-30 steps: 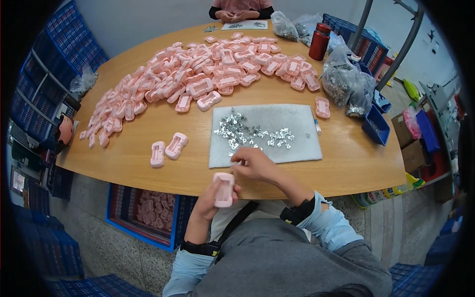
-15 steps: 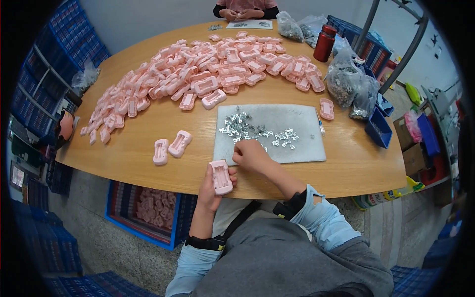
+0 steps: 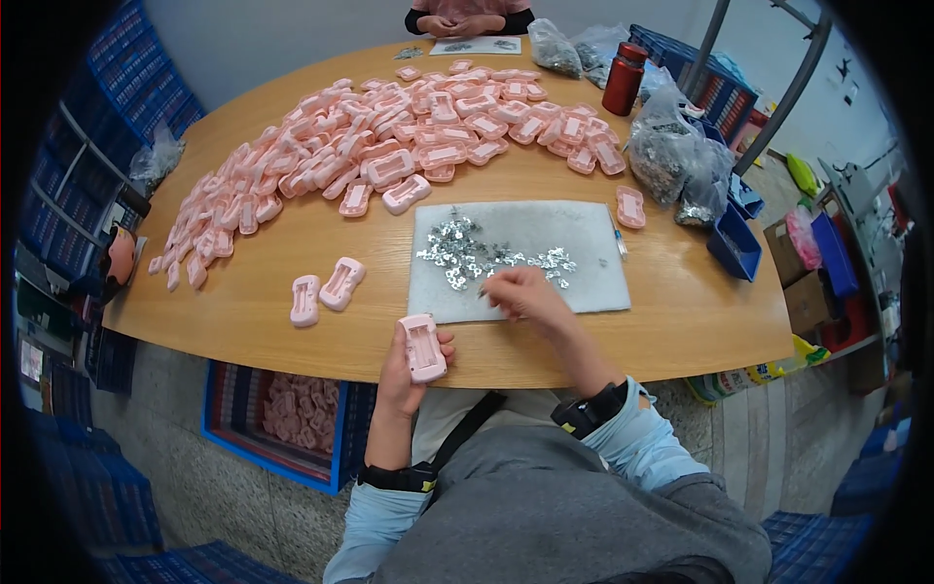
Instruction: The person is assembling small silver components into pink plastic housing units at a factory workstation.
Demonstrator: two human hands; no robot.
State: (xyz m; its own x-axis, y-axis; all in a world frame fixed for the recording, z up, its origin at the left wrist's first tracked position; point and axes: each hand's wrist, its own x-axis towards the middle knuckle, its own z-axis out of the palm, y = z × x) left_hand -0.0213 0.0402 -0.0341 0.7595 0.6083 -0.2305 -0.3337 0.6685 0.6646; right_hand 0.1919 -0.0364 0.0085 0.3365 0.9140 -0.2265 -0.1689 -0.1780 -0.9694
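Note:
My left hand (image 3: pixel 397 375) is closed around a pale pink plastic battery-compartment housing (image 3: pixel 424 348), its hollow side facing up, at the table's front edge. Over the white mat (image 3: pixel 584 214), my right hand (image 3: pixel 525 294) has thumb and fingers pinched together on a small metal piece (image 3: pixel 483 291), only partly visible. Just beyond those fingertips lie loose shiny metal contact pieces (image 3: pixel 454 248), heaped at the mat's left and thinner toward its middle. Two more pink housings (image 3: pixel 341 283) rest side by side on the wood, left of the mat.
A large heap of pink housings (image 3: pixel 389 127) spreads across the table's far and left side. At right stand a dark red bottle (image 3: pixel 624 80), plastic bags of metal parts (image 3: pixel 662 151) and a blue bin (image 3: pixel 735 243). Below sits a blue crate (image 3: pixel 336 457). Another person's hands (image 3: pixel 467 27) work opposite.
My right hand has moved right, away from the housing, and its fingertips now show a small metal piece. The left hand still holds the housing. The whole view has shifted slightly.

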